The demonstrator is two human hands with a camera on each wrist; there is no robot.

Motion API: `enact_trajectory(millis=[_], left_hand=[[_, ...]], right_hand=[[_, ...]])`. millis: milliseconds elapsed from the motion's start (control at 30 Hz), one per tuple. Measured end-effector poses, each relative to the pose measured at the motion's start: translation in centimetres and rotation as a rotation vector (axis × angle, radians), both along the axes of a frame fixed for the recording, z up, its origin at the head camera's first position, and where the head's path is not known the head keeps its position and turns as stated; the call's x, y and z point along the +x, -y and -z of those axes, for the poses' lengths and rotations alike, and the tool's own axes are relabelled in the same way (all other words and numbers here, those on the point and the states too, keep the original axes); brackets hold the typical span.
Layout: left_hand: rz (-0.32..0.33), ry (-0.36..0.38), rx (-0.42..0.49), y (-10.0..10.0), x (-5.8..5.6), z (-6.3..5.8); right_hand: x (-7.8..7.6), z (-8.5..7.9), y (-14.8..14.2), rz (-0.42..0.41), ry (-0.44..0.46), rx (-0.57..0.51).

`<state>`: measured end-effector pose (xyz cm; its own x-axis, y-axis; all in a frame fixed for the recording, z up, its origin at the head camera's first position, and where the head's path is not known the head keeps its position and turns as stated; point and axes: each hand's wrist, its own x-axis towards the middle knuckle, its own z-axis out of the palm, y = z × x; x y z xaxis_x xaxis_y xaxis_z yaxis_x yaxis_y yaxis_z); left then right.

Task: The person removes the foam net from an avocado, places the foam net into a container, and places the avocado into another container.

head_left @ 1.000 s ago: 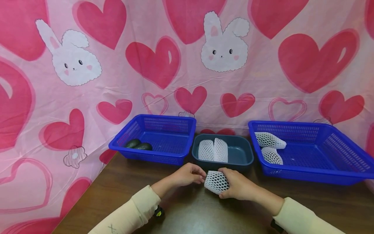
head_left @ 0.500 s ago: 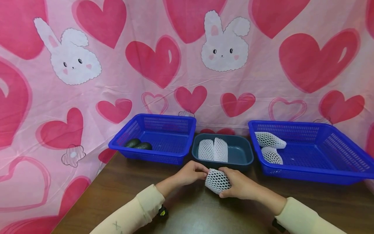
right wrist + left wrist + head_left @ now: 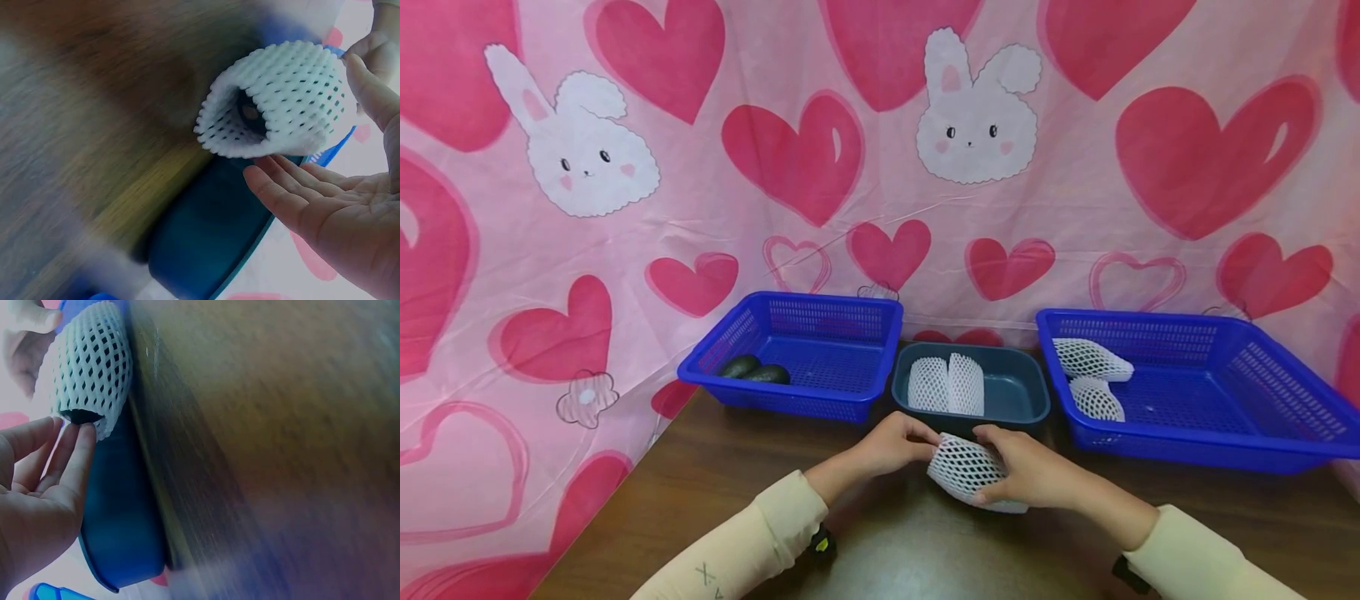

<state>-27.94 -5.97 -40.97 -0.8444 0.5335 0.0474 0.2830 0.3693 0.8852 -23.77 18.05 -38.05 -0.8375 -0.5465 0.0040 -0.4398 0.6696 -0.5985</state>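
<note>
A white foam net sleeve (image 3: 966,473) with a dark green avocado inside is held above the table. In the right wrist view, the avocado's stem end (image 3: 250,115) shows deep in the sleeve's wide mouth. My left hand (image 3: 891,446) pinches the sleeve's left end; the dark fruit shows at that opening in the left wrist view. Around the right part my right hand (image 3: 1037,471) is spread, thumb in front and fingers behind. Its fingers (image 3: 294,187) look nearly straight and lie along the sleeve; how firmly they touch it I cannot tell.
Behind the hands stands a dark teal tray (image 3: 1018,392) with two white foam sleeves (image 3: 966,386). The left blue basket (image 3: 827,404) contains two bare avocados (image 3: 767,375). Two net-covered pieces (image 3: 1090,360) lie in the right blue basket (image 3: 1210,446). A heart-patterned cloth (image 3: 880,192) hangs behind.
My left hand has come in to the sleeve's left end and pinches it. The right hand has slid slightly right and loosened, and more of the sleeve's right end shows beneath it.
</note>
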Motion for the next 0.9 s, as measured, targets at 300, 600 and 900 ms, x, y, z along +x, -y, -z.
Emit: enact_trajectory(millis=[300, 600, 900], left_hand=[[-0.006, -0.009, -0.022, 0.0, 0.0, 0.2], [0.001, -0.016, -0.008, -0.2, 0.2, 0.2], [0.041, 0.025, 0.035, -0.4, 0.0, 0.2]], right_hand=[[0.2, 0.7, -1.5, -0.046, -0.024, -0.004], [0.0, 1.7, -1.7, -0.085, -0.037, -0.02], [-0.3, 1.9, -1.6, -0.08, -0.033, -0.011]])
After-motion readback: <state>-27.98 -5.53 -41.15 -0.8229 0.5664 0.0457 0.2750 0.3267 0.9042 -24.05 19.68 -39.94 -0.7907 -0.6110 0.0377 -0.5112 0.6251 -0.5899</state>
